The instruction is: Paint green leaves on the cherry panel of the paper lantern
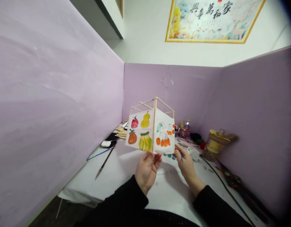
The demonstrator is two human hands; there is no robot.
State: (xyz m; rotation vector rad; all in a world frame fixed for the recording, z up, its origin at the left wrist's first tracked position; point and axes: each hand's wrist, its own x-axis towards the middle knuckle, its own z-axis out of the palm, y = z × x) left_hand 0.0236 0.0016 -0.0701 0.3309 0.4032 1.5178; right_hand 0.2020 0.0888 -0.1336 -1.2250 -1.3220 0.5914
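Note:
A box-shaped lantern [153, 130] with a thin wooden stick frame and white panels is held up above the table, one corner towards me. Its left panel bears a painted strawberry, pear, banana bunch and orange-red fruit; the right panel shows orange shapes under green leaves and thin dark lines. My left hand [147, 170] is closed, pinching the lantern's bottom edge near the front corner. Beside the lower right edge, my right hand [186, 165] is closed around a slim blue-handled paintbrush [182, 157]. Whether its fingertips also touch the lantern, I cannot tell.
On the white-covered table [126, 183] lie a brown paintbrush [106, 160], a thin blue brush [99, 154], a white case [106, 144] and wooden sticks [121, 132]. At right stand a yellow container [213, 145], a jar of colourful beads [186, 130] and scissors [230, 178]. Purple partitions enclose the table.

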